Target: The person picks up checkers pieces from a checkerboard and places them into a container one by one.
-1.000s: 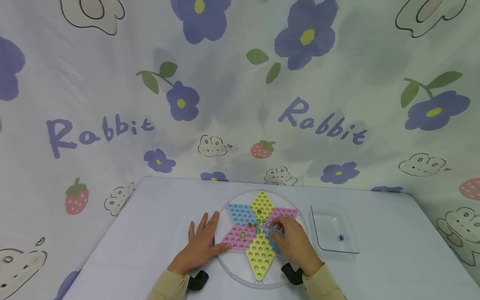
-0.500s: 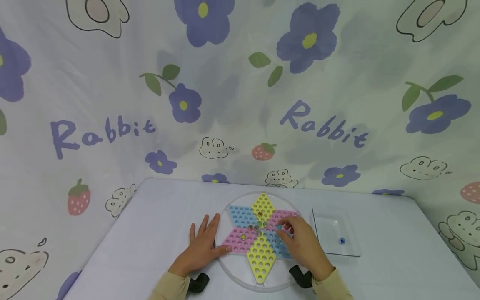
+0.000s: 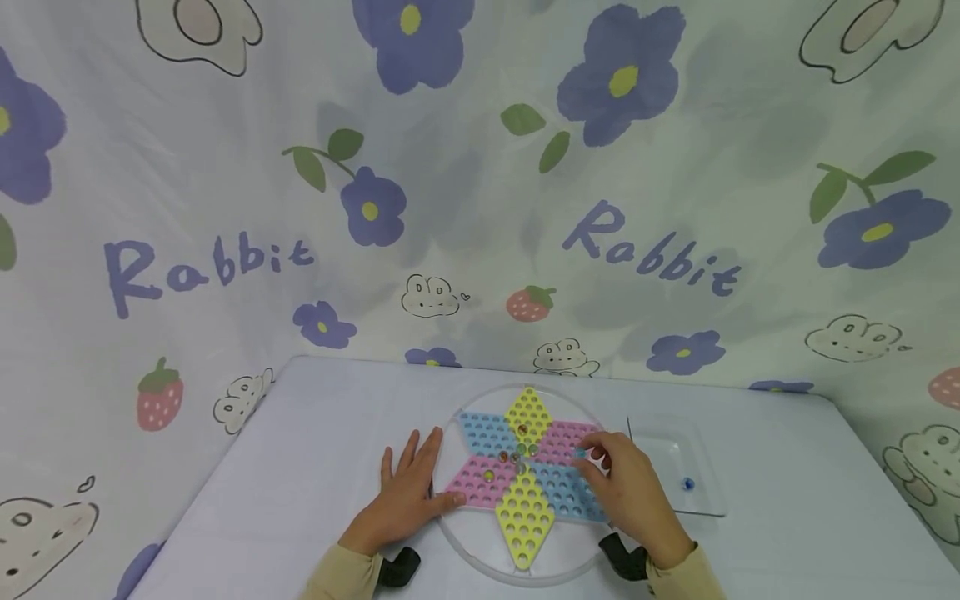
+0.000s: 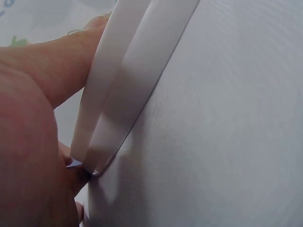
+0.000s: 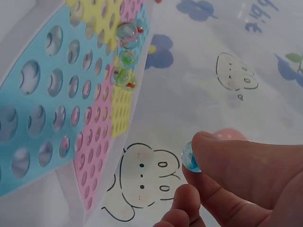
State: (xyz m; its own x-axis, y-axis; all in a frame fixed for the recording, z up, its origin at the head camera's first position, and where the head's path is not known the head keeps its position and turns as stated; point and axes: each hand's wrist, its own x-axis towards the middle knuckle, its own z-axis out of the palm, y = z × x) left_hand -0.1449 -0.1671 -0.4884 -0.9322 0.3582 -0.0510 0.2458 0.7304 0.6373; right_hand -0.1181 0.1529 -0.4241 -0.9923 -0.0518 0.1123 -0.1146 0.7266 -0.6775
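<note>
A round white Chinese checkers board (image 3: pixel 470 553) carries a star of yellow, pink and blue holes. My right hand (image 3: pixel 632 492) pinches a clear marble with blue inside (image 5: pixel 189 157) between thumb and forefinger, above the board's right side. Spread fingers of my left hand (image 3: pixel 405 498) rest at the board's left edge, the thumb over the rim; the left wrist view shows this hand against the white rim (image 4: pixel 128 75). Several marbles (image 5: pixel 127 58) sit near the star's middle. One yellowish marble (image 3: pixel 489 476) lies in the pink left point, and a reddish one (image 3: pixel 522 429) in the upper yellow point.
Right of the board stands a clear square tray (image 3: pixel 701 510), partly behind my right hand, with a blue marble (image 3: pixel 688 483) in it. The table (image 3: pixel 300 450) has a white cover. A patterned cloth (image 3: pixel 480 208) hangs behind it.
My right hand has moved right, away from the star's middle toward the tray, with the blue marble still pinched. My left hand stays at the board's edge.
</note>
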